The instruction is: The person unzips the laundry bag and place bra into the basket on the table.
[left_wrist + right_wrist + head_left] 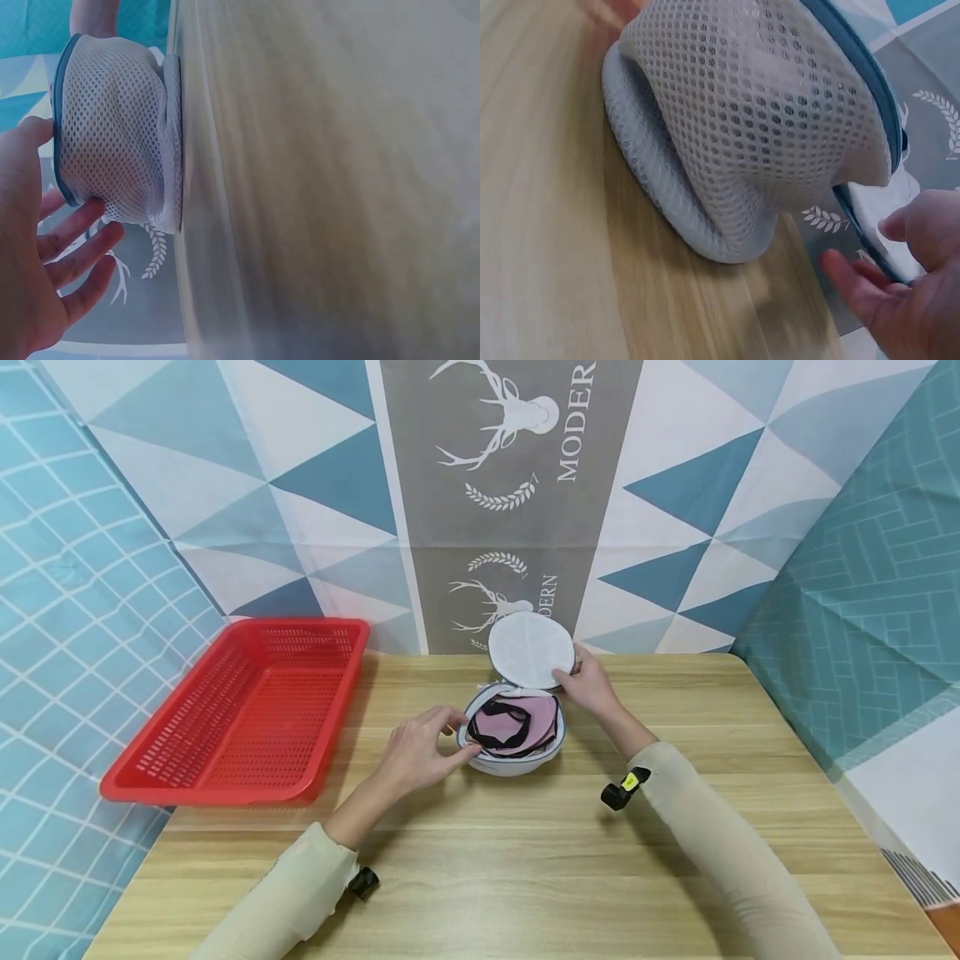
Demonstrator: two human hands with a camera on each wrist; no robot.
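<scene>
A white mesh laundry bag [513, 766] with a blue-trimmed rim stands on the table, its round lid [531, 650] raised at the back. Inside lies a folded pink garment [540, 714] with black straps [517, 739]. My left hand [423, 747] is at the bag's left side, thumb and fingertips at the rim. In the left wrist view, the fingers of this hand [30, 247] are loosely spread against the mesh wall [112, 120]. My right hand [588, 685] pinches the lid's right edge. The right wrist view shows its thumb and fingers [855, 289] at the lid's blue edge.
A red perforated plastic basket [247, 718] stands at the left of the wooden table [525, 877]. Behind the bag rises a patterned wall covering [510, 527] with deer heads. A black wrist camera [619, 792] is strapped to my right sleeve.
</scene>
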